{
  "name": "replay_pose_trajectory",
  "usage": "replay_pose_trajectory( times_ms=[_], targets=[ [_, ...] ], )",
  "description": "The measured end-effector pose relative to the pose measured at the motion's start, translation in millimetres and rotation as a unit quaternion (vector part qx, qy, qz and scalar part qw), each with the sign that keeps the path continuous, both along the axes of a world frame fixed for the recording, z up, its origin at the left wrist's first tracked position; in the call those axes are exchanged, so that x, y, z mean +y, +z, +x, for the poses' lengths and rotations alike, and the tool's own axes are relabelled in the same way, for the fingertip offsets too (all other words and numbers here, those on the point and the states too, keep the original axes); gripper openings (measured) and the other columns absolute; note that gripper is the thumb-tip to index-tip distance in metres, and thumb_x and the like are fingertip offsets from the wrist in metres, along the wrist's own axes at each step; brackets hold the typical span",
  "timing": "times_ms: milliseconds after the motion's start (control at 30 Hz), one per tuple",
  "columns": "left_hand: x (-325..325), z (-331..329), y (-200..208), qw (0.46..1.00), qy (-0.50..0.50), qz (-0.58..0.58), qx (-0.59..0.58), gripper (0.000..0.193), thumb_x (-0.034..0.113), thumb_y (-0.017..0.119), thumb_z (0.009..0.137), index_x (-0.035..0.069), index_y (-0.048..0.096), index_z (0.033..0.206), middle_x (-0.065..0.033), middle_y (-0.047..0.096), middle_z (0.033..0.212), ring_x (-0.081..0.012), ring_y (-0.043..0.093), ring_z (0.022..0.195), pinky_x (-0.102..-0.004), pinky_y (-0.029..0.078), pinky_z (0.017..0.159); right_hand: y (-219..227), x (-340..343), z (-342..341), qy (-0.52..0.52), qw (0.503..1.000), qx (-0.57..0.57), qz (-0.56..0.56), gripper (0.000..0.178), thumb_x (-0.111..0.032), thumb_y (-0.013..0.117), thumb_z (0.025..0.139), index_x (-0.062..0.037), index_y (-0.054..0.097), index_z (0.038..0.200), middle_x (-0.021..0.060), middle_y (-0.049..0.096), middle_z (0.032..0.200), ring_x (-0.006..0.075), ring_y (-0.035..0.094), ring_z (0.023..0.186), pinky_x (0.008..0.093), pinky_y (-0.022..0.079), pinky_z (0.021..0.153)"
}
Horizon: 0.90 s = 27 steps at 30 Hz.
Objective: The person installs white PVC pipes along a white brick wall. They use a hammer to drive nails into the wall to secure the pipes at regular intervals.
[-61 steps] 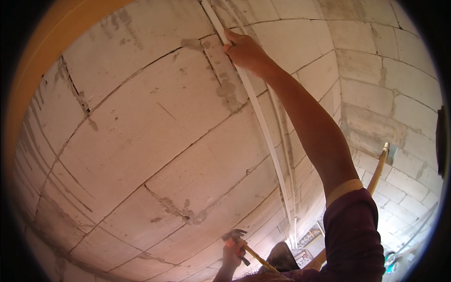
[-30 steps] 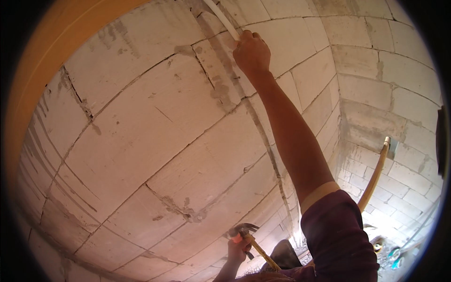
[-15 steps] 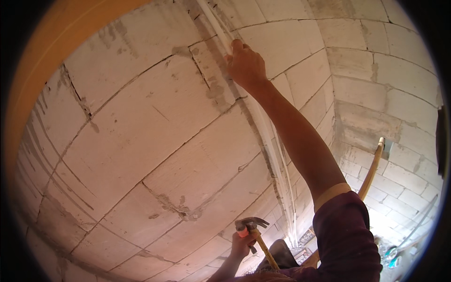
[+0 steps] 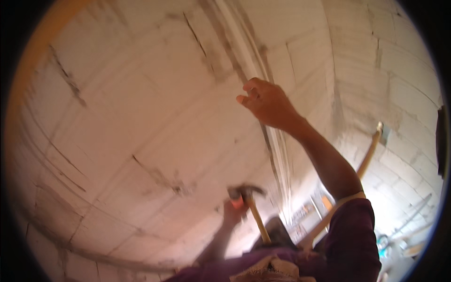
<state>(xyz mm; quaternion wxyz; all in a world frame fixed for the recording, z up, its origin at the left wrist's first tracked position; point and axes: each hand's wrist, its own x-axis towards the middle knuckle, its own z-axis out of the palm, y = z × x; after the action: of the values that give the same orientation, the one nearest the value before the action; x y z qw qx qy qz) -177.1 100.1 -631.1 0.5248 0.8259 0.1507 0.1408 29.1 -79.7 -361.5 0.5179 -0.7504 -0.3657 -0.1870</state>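
My right hand [image 4: 272, 105] is raised in front of the block wall, beside white pipes [image 4: 284, 185] that run in a groove. Its thumb and fingers are apart and I see nothing held in them. Lower down, my left hand [image 4: 233, 214] is closed at the head of a claw hammer [image 4: 257, 217], whose yellowish handle slants down toward my body. A reddish-orange piece [image 4: 237, 202] shows at that hand; blur hides what it is. The left fingers are partly hidden behind the hammer head.
The pale block wall [image 4: 141, 113] has dark joints and cracks. On the right wall, a yellowish-brown tube [image 4: 371, 152] with a white end hangs from a box-like recess. An orange-yellow band [image 4: 42, 42] borders the upper left. Blurred items lie at the lower right.
My right hand has come off the white pipe, moving down and right, and its fingers have opened. The left hand and hammer have shifted up and slightly left. The view has tilted and blurred.
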Motion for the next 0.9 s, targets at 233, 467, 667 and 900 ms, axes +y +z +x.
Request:
replay_pose_trajectory(
  times_ms=[233,467,667,900],
  targets=[
    [-33,54,116,0.944,-0.182,-0.113,-0.251,0.022,-0.005,0.077,0.081,0.0,0.072,0.102,-0.0025,0.073,0.093,-0.0074,0.064,0.083,-0.0245,0.054,0.074,-151,-59,-70,0.201,0.936,0.289,0.022,0.049,-0.042,0.055,0.101,0.0002,0.061,0.124,0.0144,0.067,0.116,0.0248,0.063,0.11,0.0373,0.047,0.095],
    [-55,95,180,0.933,-0.224,-0.119,-0.256,0.017,-0.005,0.073,0.083,0.0,0.07,0.098,-0.0035,0.071,0.086,-0.0074,0.064,0.075,-0.0235,0.052,0.064,-180,-34,-85,0.255,0.937,0.204,0.124,0.052,-0.019,0.061,0.096,0.0,0.042,0.141,0.013,0.062,0.119,0.0214,0.06,0.112,0.0391,0.046,0.099],
    [-74,111,230,0.942,-0.21,-0.174,-0.197,0.016,0.009,0.07,0.091,0.0,0.065,0.103,-0.0054,0.065,0.079,-0.0073,0.054,0.057,-0.0229,0.039,0.046,-146,-35,-93,0.193,0.887,0.339,0.247,0.029,-0.019,0.061,0.099,-0.0036,0.057,0.123,-0.0013,0.057,0.077,0.0081,0.053,0.065,0.0262,0.045,0.061],
    [-45,115,281,0.88,-0.317,-0.238,-0.26,0.043,0.032,0.063,0.097,-0.001,0.055,0.123,-0.0077,0.061,0.098,-0.0156,0.056,0.072,-0.0309,0.043,0.061,-142,-79,-82,0.056,0.916,0.317,0.24,0.028,-0.028,0.056,0.102,-0.0038,0.062,0.115,-0.0039,0.05,0.069,0.003,0.046,0.059,0.0233,0.038,0.052]
  ],
)
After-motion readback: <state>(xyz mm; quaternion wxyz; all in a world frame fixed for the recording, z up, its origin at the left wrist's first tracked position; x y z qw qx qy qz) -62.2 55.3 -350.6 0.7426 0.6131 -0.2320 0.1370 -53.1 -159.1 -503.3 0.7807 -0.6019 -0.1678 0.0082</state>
